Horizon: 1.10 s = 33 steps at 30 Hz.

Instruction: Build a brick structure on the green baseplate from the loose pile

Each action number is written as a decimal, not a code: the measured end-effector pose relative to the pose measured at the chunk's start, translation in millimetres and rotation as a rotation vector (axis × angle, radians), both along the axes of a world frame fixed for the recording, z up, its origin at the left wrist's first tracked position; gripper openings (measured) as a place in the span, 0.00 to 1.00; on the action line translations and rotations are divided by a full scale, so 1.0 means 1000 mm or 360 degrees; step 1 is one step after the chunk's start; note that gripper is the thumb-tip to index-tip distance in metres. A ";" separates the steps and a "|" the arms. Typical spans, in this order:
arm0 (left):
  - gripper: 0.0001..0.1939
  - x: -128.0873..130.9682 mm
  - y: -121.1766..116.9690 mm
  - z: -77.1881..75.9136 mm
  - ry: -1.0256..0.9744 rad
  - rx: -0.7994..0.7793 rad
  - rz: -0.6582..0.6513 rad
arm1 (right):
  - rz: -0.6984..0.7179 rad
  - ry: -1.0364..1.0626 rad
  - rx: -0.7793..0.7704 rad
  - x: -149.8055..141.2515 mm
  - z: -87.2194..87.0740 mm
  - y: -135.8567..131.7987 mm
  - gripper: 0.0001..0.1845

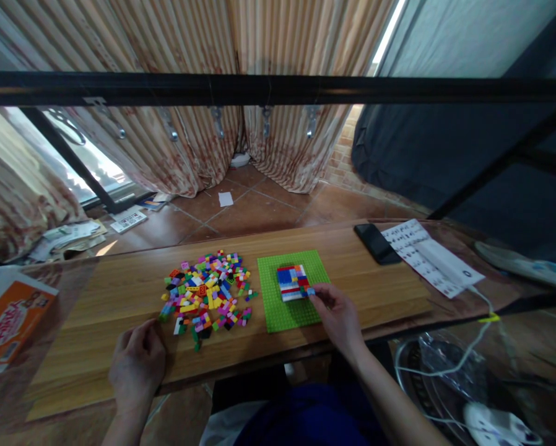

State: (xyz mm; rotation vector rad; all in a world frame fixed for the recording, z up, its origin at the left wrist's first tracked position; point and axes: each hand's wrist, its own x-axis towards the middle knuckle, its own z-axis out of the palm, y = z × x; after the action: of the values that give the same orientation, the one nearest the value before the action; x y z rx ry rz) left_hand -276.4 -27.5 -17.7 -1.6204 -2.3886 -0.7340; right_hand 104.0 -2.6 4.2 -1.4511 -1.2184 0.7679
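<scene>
On the green baseplate [271, 319] sits a low block built of bricks [291, 285], with blue, white, red and orange pieces showing on top. My right hand [340, 316] pinches a small light blue brick [311, 291] at the block's right front corner; whether it is pressed down there I cannot tell. My left hand [139, 359] rests on the table with its fingers curled closed, beside the near left edge of a pile of loose bricks [208, 291]. No brick shows in the left hand.
The wooden table [380, 300] also bears a black phone [377, 243] at the back right. A printed sheet [410, 244] lies partly under a white device [445, 263] with a cable. An orange and white box [11, 322] stands at the far left. A black rail [278, 90] crosses above.
</scene>
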 end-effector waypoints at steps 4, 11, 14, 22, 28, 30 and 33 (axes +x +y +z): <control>0.16 0.000 0.000 -0.002 -0.0021 0.0014 -0.0003 | 0.0023 0.0000 -0.0013 -0.002 0.001 0.002 0.15; 0.16 0.004 -0.002 0.000 -0.0085 -0.0016 -0.0014 | -0.0007 -0.0179 -0.0045 -0.002 0.004 -0.004 0.16; 0.15 0.004 -0.003 0.000 -0.0098 -0.0010 -0.0019 | 0.0118 -0.0272 -0.0045 -0.016 0.006 -0.015 0.16; 0.15 0.005 -0.005 0.001 -0.0113 -0.0026 -0.0043 | 0.0805 -0.0742 0.0222 -0.094 -0.007 -0.020 0.11; 0.15 0.005 -0.005 0.001 -0.0146 -0.0030 -0.0040 | 0.0656 -0.1084 0.0143 -0.113 -0.007 0.005 0.09; 0.15 0.005 -0.005 0.001 -0.0156 -0.0036 -0.0036 | 0.0651 -0.1118 0.0128 -0.117 -0.002 0.010 0.09; 0.15 0.006 -0.006 0.001 -0.0173 -0.0040 -0.0024 | 0.0728 -0.1173 0.0123 -0.126 0.005 0.015 0.10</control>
State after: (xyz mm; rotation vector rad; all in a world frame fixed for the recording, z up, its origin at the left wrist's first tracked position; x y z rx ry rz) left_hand -270.5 -33.0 -16.4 -1.6503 -2.4722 -0.8183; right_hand -21.8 12.3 9.1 -1.4519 -2.1680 0.4665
